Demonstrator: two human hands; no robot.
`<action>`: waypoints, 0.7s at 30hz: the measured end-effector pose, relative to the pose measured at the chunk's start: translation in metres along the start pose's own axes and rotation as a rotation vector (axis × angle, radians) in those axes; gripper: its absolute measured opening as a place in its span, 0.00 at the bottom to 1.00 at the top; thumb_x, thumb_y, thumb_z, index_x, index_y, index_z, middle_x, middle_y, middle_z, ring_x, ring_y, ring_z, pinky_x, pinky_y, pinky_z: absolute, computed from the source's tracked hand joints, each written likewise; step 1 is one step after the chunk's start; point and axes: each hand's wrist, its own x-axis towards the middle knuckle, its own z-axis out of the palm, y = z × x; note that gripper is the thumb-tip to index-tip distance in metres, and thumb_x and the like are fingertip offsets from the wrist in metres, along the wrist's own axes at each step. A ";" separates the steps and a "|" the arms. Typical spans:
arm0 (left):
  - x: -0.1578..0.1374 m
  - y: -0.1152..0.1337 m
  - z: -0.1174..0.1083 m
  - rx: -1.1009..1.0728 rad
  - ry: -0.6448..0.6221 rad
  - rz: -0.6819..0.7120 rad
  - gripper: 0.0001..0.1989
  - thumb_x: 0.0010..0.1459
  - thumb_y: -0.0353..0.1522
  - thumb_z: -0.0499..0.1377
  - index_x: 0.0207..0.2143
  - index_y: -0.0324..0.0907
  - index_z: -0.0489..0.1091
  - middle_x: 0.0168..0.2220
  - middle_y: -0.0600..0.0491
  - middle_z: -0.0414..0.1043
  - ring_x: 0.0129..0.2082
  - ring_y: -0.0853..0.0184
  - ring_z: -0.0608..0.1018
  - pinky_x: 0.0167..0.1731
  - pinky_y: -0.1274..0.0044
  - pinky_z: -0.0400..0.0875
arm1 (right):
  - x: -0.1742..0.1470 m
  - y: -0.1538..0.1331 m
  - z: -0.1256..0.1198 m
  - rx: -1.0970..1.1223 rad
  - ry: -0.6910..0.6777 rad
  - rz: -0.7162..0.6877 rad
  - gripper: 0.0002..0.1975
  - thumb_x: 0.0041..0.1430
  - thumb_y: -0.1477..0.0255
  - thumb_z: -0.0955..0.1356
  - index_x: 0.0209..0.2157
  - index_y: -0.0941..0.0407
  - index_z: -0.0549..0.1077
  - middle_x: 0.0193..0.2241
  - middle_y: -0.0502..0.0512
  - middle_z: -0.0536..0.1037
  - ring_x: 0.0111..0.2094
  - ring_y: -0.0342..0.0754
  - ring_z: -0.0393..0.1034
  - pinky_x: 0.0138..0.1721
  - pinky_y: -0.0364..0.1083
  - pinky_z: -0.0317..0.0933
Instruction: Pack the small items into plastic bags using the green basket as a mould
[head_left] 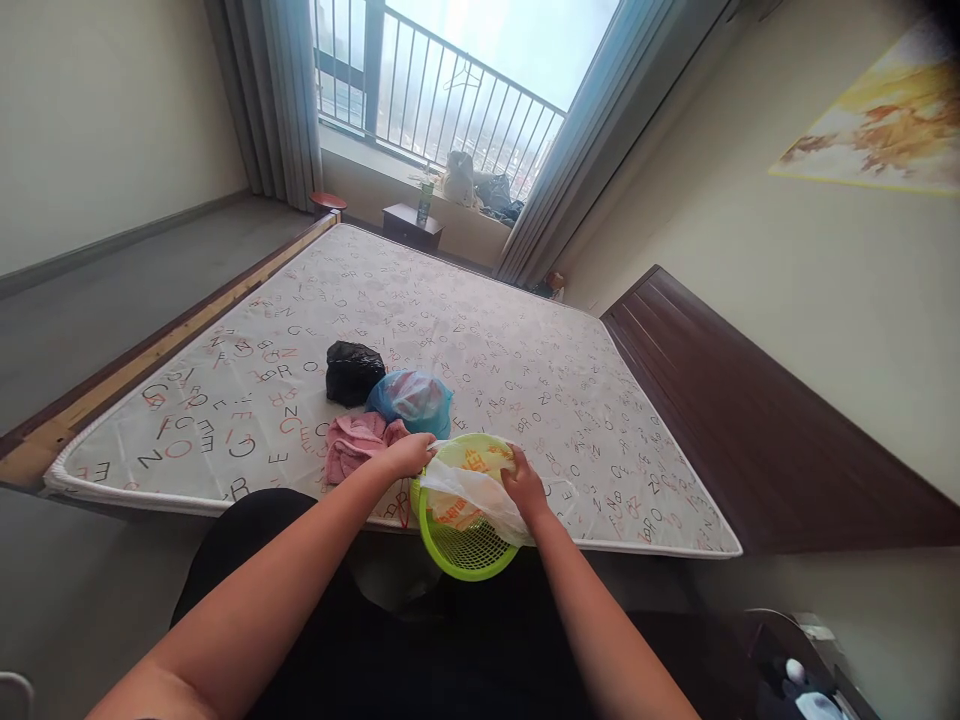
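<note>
A green mesh basket is tilted at the near edge of the mattress, between my two hands. A thin white plastic bag with orange print lies over its mouth and partly inside. My left hand is closed on the bag at the left rim. At the right rim my right hand grips the bag's other side; whether it also pinches the rim I cannot tell. Just beyond my left hand lie a folded pink towel, a tied blue plastic bag and a black plastic bag.
The mattress with printed letters fills the middle. A dark wooden headboard stands on the right, a bed rail on the left. Beyond are a small nightstand, a railed window and grey curtains. Items sit on a surface at lower right.
</note>
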 end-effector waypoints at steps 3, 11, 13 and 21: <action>0.000 -0.005 -0.001 0.069 -0.026 0.003 0.08 0.60 0.34 0.59 0.35 0.39 0.75 0.32 0.49 0.78 0.32 0.63 0.77 0.30 0.78 0.63 | -0.002 0.011 -0.001 0.386 -0.113 0.110 0.24 0.58 0.60 0.66 0.54 0.56 0.74 0.48 0.59 0.81 0.46 0.54 0.77 0.46 0.48 0.69; -0.002 -0.017 -0.006 0.143 -0.032 -0.033 0.12 0.52 0.35 0.65 0.39 0.40 0.76 0.37 0.46 0.79 0.36 0.59 0.80 0.35 0.77 0.68 | -0.016 0.027 0.016 0.722 -0.126 0.219 0.22 0.56 0.58 0.66 0.43 0.59 0.77 0.38 0.61 0.84 0.34 0.55 0.80 0.34 0.49 0.72; -0.002 -0.020 -0.006 0.163 -0.003 -0.058 0.13 0.53 0.35 0.64 0.41 0.40 0.76 0.41 0.42 0.79 0.40 0.55 0.80 0.40 0.74 0.70 | -0.016 0.024 0.018 0.665 -0.109 0.217 0.21 0.57 0.59 0.64 0.44 0.60 0.76 0.39 0.62 0.84 0.34 0.54 0.80 0.33 0.49 0.72; -0.004 -0.003 -0.016 -0.169 0.365 0.204 0.31 0.53 0.21 0.57 0.60 0.43 0.70 0.62 0.45 0.69 0.61 0.59 0.71 0.62 0.72 0.62 | -0.022 0.003 0.023 0.360 0.289 0.218 0.23 0.55 0.66 0.63 0.51 0.59 0.71 0.51 0.65 0.78 0.48 0.54 0.76 0.47 0.48 0.68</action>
